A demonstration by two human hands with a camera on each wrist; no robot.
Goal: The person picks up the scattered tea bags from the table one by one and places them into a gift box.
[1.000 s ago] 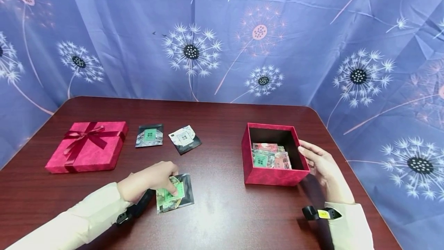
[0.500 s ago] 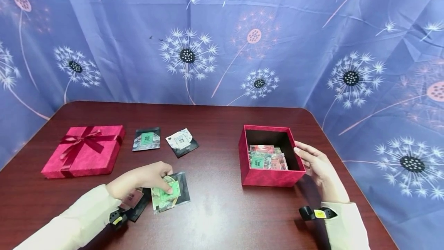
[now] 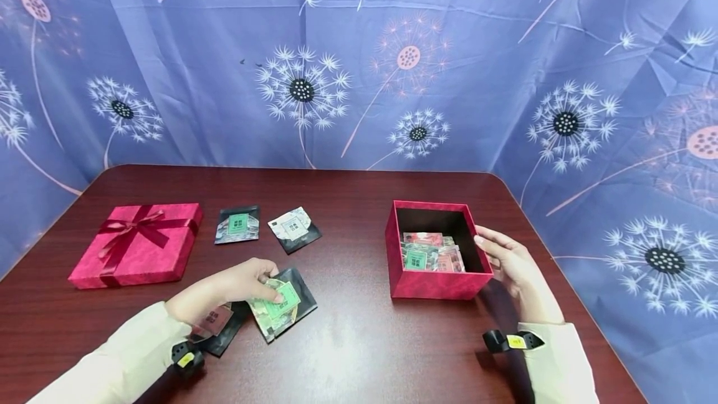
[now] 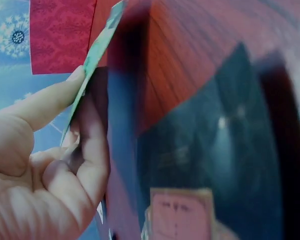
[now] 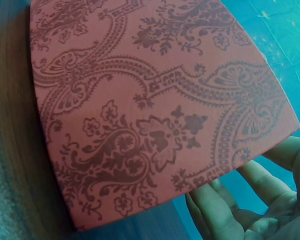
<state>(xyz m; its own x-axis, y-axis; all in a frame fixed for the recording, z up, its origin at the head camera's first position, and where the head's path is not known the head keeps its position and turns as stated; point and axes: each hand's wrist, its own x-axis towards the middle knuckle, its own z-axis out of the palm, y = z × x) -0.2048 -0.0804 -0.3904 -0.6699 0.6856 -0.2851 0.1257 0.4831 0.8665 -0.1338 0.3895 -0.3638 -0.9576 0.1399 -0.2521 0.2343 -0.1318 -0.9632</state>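
My left hand (image 3: 238, 284) pinches a flat sachet (image 3: 282, 301) with a green label and a dark half, thumb on top and fingers beneath. Edge-on in the left wrist view, the sachet (image 4: 91, 65) is tilted between thumb and fingers. Under the left wrist lies a dark sachet (image 3: 215, 323) with a pink label, partly hidden by the arm. My right hand (image 3: 516, 273) rests against the right wall of an open red box (image 3: 443, 285); some fingers are hidden behind the box's edge (image 5: 140, 125) in the right wrist view. Several sachets (image 3: 426, 254) lie inside the box.
A red lid (image 3: 134, 248) with a ribbon bow lies on the left of the brown table (image 3: 348, 217). Between lid and box are a green-labelled sachet (image 3: 237, 229) and a white-labelled one (image 3: 293, 228). A blue dandelion-print cloth (image 3: 359, 80) hangs behind the table.
The sachet in my left hand has turned and tipped up slightly. The pink-labelled sachet shows more from under the left arm. My right hand stays at the box.
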